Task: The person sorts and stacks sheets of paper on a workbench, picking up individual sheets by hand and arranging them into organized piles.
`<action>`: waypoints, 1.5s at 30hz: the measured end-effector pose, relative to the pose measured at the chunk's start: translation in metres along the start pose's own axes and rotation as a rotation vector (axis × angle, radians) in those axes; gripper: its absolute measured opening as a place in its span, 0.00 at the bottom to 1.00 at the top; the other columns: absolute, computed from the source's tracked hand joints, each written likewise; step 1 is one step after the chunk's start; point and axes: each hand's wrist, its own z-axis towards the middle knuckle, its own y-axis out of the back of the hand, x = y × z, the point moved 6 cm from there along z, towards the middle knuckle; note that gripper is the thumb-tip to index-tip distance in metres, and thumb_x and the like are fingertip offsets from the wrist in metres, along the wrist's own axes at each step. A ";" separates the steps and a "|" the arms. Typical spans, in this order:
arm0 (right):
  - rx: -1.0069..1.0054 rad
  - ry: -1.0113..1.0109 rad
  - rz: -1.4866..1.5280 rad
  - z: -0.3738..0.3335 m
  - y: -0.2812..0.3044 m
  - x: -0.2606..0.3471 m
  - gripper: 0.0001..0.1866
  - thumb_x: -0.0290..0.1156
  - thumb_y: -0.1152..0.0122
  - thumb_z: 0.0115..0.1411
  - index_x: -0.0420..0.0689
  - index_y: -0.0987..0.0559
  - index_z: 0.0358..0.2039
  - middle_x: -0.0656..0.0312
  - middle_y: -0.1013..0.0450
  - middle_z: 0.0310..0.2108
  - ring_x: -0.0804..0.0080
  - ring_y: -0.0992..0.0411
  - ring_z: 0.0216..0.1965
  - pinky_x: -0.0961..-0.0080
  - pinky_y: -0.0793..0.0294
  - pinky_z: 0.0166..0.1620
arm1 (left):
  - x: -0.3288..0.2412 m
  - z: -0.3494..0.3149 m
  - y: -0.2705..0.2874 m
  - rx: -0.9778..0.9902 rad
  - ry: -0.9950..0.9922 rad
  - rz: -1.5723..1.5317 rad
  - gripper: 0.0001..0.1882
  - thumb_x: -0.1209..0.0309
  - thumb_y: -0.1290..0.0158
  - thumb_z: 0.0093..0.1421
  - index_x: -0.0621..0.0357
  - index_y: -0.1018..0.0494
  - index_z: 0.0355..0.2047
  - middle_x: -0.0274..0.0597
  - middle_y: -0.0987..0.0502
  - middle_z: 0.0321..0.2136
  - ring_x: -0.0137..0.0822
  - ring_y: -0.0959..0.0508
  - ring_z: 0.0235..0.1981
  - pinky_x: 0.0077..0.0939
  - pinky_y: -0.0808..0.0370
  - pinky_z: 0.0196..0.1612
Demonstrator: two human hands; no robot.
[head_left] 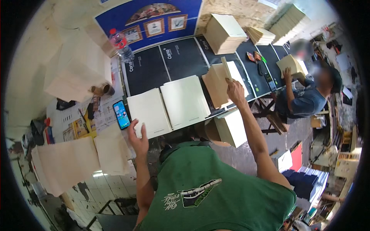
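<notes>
My right hand (235, 92) is closed around the near end of a thin bundle of cream paper sheets (226, 68), tilted up on edge. Below that bundle lies a stack of cream sheets (216, 86) on the dark-topped table (181, 57). My left hand (138, 138) is empty, its fingers spread, beside the near left corner of a white paper stack (148, 111). A second white paper stack (185, 101) lies right against the first. A lit phone (121, 114) rests just beyond my left fingertips.
A water bottle (121, 45) with a red cap stands at the back left. Tall paper stacks (224, 34) line the back edge. Another pile of sheets (231, 129) sits below the table's near edge. At the right, a co-worker (308, 96) handles a paper block (290, 65).
</notes>
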 end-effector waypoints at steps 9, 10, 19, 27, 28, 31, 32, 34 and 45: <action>0.561 0.118 0.028 -0.033 -0.042 0.270 0.31 0.54 0.35 0.53 0.32 0.20 0.37 0.30 0.28 0.43 0.48 0.22 0.36 0.61 0.19 0.33 | -0.038 0.019 -0.051 0.093 -0.107 0.031 0.20 0.68 0.41 0.60 0.59 0.30 0.51 0.45 0.24 0.46 0.41 0.25 0.49 0.40 0.30 0.51; 0.520 0.123 0.025 -0.037 -0.052 0.275 0.32 0.53 0.35 0.53 0.30 0.20 0.39 0.26 0.29 0.44 0.46 0.22 0.37 0.60 0.19 0.34 | -0.036 0.018 -0.047 0.074 -0.104 0.074 0.21 0.68 0.41 0.60 0.60 0.30 0.51 0.46 0.24 0.46 0.42 0.26 0.50 0.41 0.30 0.51; 0.542 0.109 0.091 -0.037 -0.059 0.270 0.37 0.49 0.32 0.51 0.21 0.25 0.43 0.14 0.37 0.48 0.40 0.22 0.39 0.59 0.18 0.36 | 0.046 0.006 -0.020 0.002 0.179 0.665 0.29 0.62 0.38 0.56 0.61 0.34 0.54 0.51 0.35 0.53 0.54 0.36 0.56 0.56 0.36 0.53; 0.531 0.081 0.134 -0.034 -0.048 0.275 0.34 0.48 0.38 0.52 0.21 0.24 0.39 0.17 0.33 0.44 0.38 0.22 0.36 0.55 0.19 0.35 | 0.029 0.016 -0.025 0.077 0.146 0.280 0.22 0.68 0.42 0.58 0.63 0.34 0.50 0.57 0.25 0.38 0.56 0.24 0.40 0.49 0.28 0.41; 0.543 0.077 0.157 -0.032 -0.046 0.274 0.31 0.47 0.39 0.53 0.22 0.23 0.36 0.20 0.31 0.41 0.38 0.22 0.34 0.54 0.19 0.34 | 0.029 0.018 -0.024 0.073 0.149 0.285 0.21 0.68 0.43 0.59 0.63 0.34 0.50 0.58 0.25 0.36 0.57 0.24 0.38 0.48 0.28 0.40; 0.515 0.097 0.224 -0.028 -0.042 0.265 0.24 0.44 0.43 0.55 0.29 0.21 0.29 0.29 0.27 0.32 0.39 0.23 0.29 0.53 0.20 0.33 | 0.030 0.024 -0.010 0.039 0.150 0.334 0.18 0.69 0.47 0.62 0.64 0.32 0.51 0.63 0.22 0.34 0.60 0.22 0.34 0.49 0.26 0.37; 0.460 0.113 0.241 -0.029 -0.046 0.253 0.22 0.43 0.43 0.56 0.31 0.21 0.28 0.33 0.27 0.29 0.40 0.23 0.27 0.53 0.20 0.32 | 0.021 0.030 0.001 0.025 0.139 0.367 0.18 0.69 0.48 0.63 0.64 0.31 0.51 0.64 0.22 0.35 0.61 0.21 0.35 0.50 0.26 0.37; 0.382 0.132 0.301 -0.031 -0.051 0.235 0.18 0.40 0.44 0.57 0.35 0.20 0.25 0.39 0.26 0.24 0.41 0.24 0.25 0.53 0.21 0.32 | 0.009 0.035 0.035 0.012 0.129 0.402 0.13 0.69 0.50 0.65 0.62 0.27 0.47 0.61 0.21 0.33 0.60 0.21 0.32 0.47 0.25 0.34; 0.356 -0.081 0.608 -0.020 0.023 0.181 0.16 0.34 0.46 0.64 0.35 0.25 0.24 0.43 0.31 0.17 0.45 0.29 0.20 0.59 0.31 0.26 | -0.009 0.022 -0.040 0.087 0.273 -0.318 0.11 0.70 0.48 0.67 0.66 0.26 0.43 0.37 0.21 0.31 0.23 0.27 0.31 0.22 0.29 0.35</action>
